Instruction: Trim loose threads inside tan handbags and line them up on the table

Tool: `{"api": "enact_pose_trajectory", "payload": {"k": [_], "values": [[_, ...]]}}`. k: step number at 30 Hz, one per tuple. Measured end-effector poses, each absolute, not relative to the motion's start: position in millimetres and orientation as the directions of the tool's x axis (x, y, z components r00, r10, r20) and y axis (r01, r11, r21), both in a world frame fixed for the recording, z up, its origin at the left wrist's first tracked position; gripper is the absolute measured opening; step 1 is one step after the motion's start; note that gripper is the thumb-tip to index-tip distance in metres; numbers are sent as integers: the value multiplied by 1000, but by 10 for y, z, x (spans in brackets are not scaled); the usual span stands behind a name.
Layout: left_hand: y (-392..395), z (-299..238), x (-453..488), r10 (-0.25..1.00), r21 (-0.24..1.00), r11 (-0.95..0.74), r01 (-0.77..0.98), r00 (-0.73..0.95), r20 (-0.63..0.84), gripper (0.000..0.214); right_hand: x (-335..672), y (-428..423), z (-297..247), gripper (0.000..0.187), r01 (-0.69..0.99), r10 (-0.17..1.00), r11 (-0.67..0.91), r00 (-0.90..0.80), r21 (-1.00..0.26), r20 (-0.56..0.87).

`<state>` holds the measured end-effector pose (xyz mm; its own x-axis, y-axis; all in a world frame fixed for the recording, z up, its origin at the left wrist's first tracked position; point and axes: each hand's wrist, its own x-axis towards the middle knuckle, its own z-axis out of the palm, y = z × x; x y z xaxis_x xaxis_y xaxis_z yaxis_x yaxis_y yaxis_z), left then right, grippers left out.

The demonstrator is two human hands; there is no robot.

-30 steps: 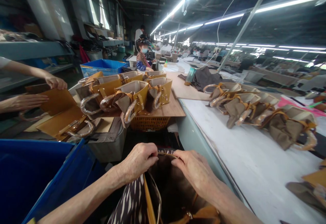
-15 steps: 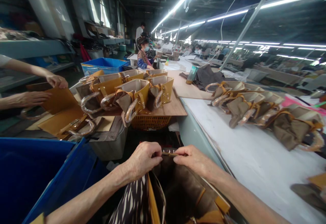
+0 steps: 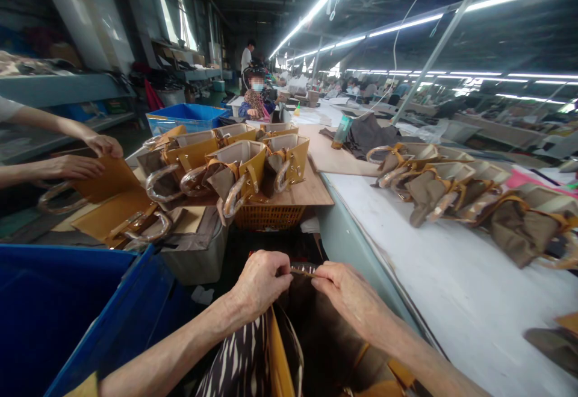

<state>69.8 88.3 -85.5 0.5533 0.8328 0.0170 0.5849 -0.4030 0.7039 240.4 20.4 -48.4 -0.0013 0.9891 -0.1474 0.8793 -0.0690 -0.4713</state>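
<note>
My left hand point(image 3: 262, 281) and my right hand point(image 3: 347, 292) meet low in the middle, both pinched on the top edge point(image 3: 303, 268) of a brown and mustard handbag point(image 3: 325, 343) that rests in my lap. The fingertips of the two hands are a few centimetres apart along that edge. The bag's brown lining hangs open below my hands, and a mustard panel point(image 3: 279, 361) shows by my left wrist.
A board on an orange basket point(image 3: 266, 216) carries several mustard handbags point(image 3: 235, 162). More bags point(image 3: 456, 189) lie on the white table point(image 3: 433, 276) at right. A blue bin point(image 3: 67, 306) stands at left. Another person's hands point(image 3: 85, 156) work a mustard panel at far left.
My two hands have risen slightly and drawn closer together on the bag's top edge. The co-worker's hands at left have shifted a little on their panel.
</note>
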Motion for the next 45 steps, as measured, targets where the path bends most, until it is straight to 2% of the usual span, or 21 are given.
{"api": "enact_pose_trajectory", "payload": {"k": [8,14,21,25,29,39,42,45], "values": [[877,-867,672,783,653,-497,572,620,52,13,2439,209,-529,23,907,991,-34,-23,-420,-130],[872,-837,687,772,613,-531,585,632,66,14,2449,238,-572,21,900,986,-55,-19,-432,-165],[876,-801,677,773,628,-523,577,631,64,10,2434,227,-585,20,919,990,-36,-20,-392,-136],[876,-818,689,792,679,-481,554,606,67,10,2417,238,-526,19,944,991,6,-48,-329,-121],[862,-818,726,798,734,-435,521,601,47,14,2364,314,-482,17,954,976,61,-118,-294,-181],[869,-761,728,781,839,-320,440,623,-29,18,2343,436,-538,25,922,965,73,-161,-379,-205],[852,-777,715,789,879,-245,410,611,-65,32,2366,497,-547,23,911,952,97,-203,-401,-231],[836,-812,686,786,902,-110,416,593,-178,50,2397,564,-558,19,881,921,154,-292,-448,-256]]}}
